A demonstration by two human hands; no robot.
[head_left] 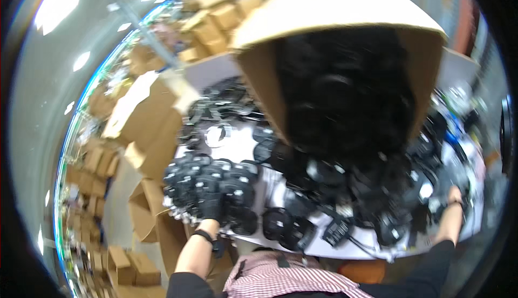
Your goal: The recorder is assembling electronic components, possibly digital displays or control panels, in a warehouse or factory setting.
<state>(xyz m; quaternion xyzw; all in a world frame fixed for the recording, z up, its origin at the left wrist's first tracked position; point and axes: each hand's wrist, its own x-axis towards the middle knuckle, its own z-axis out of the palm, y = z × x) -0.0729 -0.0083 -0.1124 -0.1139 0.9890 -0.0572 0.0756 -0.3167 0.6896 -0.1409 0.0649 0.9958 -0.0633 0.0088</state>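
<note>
My left hand [210,224] reaches to a cluster of rounded black items [226,182] with small white marks, at the left of the table. Its fingers are lost against the black pieces, so any grip is hidden. My right hand [455,194] is stretched out to the right side of the table, beside a translucent plastic bag [456,176]; blur hides its fingers. Between my hands lies a heap of black items [372,190] with cables. Above it a large cardboard box [261,79] is tilted with its opening toward me, full of dark pieces whose kind I cannot make out.
More black parts [224,101] lie at the far left of the white table [243,144]. Open cardboard boxes [145,120] stand along its left side. Stacked cartons [213,20] fill the background. An orange thing [362,271] shows below the table's front edge.
</note>
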